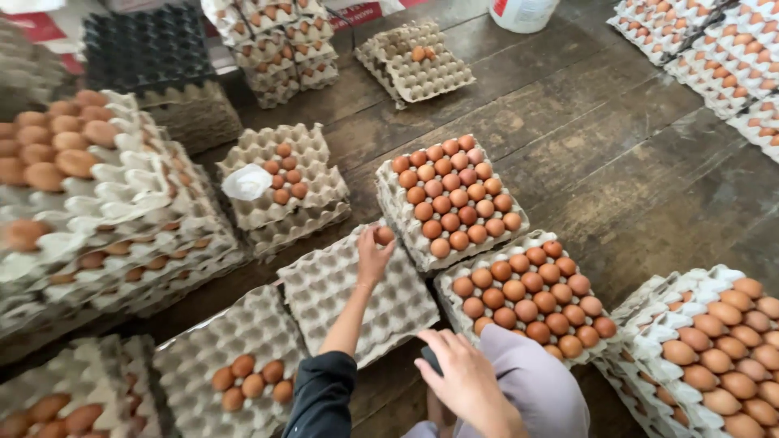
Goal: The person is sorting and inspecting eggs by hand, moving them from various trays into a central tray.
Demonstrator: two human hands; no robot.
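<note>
The right hand rests half-curled over a dark object on the knee, while the left hand pinches one egg above an empty tray, between two full trays and a six-egg tray.

Rough matt grey pulp-paper egg tray at centre; smooth, faintly glossy brown egg; worn, grainy dark wooden plank floor.

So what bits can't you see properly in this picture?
- Dark thing under the right hand, head view: mostly covered, kind unclear.
- Left stacks: blurred, near eggs smear.
- Right trays: cut off by the frame edge.
- White tub: top cut off.
- Egg in left hand: fingers hide its underside.
</note>
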